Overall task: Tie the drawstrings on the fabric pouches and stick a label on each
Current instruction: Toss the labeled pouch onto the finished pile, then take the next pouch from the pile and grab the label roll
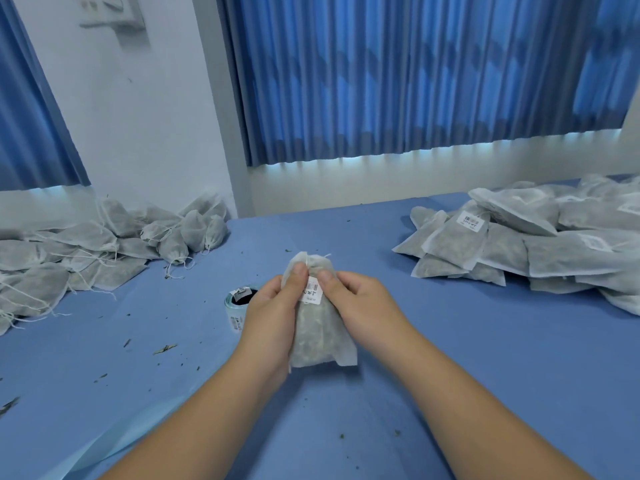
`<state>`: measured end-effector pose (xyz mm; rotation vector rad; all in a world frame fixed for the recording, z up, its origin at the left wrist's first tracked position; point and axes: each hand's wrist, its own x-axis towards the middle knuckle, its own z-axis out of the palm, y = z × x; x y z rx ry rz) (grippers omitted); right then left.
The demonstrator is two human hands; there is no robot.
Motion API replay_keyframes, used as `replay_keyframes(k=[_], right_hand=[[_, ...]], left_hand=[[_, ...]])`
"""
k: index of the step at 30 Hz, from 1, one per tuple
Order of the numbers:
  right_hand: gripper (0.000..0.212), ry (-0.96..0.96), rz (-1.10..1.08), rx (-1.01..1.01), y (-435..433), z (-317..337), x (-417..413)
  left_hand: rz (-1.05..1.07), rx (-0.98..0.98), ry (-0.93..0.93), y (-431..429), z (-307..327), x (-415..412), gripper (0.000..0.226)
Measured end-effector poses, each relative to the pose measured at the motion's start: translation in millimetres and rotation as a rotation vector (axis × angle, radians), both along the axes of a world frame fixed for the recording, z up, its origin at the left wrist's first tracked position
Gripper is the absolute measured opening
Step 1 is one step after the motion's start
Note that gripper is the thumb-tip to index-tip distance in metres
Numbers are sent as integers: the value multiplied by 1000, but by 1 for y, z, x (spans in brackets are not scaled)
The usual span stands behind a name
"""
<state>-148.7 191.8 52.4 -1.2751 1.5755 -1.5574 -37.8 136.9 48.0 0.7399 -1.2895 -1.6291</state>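
White gauzy fabric packed with something dark and leafy makes up the pouch, which is held at the centre of the frame with its bottom edge toward the camera and its gathered neck pointing away. I cannot tell whether it touches the table. A small barcode label sits on its upper face, just below the neck. The step in hand therefore looks like the sticking of the label, with the neck seemingly drawn closed already, though any knot is too small to make out. The left hand grips the pouch from the left and the right hand from the right, their fingers wrapped behind the fabric and mostly out of sight. The left thumb and right thumb lie on the front, pinching the fabric at either side of the label's top. Next, I judge, the label wants a firm rub so its edges hold. The pouch can then go to the stack of labelled pouches at the right, and a fresh one can come from the heap of unlabelled pouches at the left. A roll of labels stands on the table just left of the left hand. Both forearms rise from the bottom edge and converge on the pouch.
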Motion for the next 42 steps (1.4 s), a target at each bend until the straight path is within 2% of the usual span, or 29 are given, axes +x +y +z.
replay_keyframes(k=[4, 6, 8, 12, 15, 17, 19, 21, 23, 24, 26, 29, 33, 37, 42], right_hand=[[27, -114, 39, 106, 10, -4, -12], [21, -184, 107, 111, 21, -4, -23], [22, -218, 82, 85, 33, -1, -37], [26, -285, -100, 108, 59, 6, -75], [22, -276, -222, 121, 79, 13, -108], [9, -273, -261, 98, 90, 23, -129], [7, -376, -300, -9, 96, 38, -150], [2, -602, -361, -223, 97, 58, -172], [15, -750, -444, -401, 100, 75, -193], [21, -780, -505, -421, 100, 79, -204], [22, -779, -619, -347, 101, 81, -216], [5, -692, -657, -174, 93, 67, -210], [11, -629, -579, -7, 72, 40, -180], [5, -555, -492, 83, 44, 26, -138], [9, -458, -340, 159, 5, 25, -73]], left_hand=[[127, 22, -51, 3, 8, -27, 37], [138, 40, -49, 2, 11, -42, 41], [125, 4, -113, 1, 11, -60, 42], [-57, -128, -287, 10, 4, -102, 36], [-194, -62, -231, 25, 4, -130, 34], [-246, -19, -161, 35, 9, -145, 31], [-257, 14, -104, 43, 16, -155, 26], [-268, 31, -64, 49, 24, -161, 21], [-278, 34, -36, 52, 31, -159, 18], [-281, 30, -28, 52, 34, -156, 17], [-280, 23, -27, 51, 38, -145, 16], [-245, 17, -44, 46, 39, -123, 14], [-151, 19, -95, 38, 33, -93, 13], [-80, -2, -133, 30, 28, -59, 13], [64, -207, -357, 16, 21, -11, 18]])
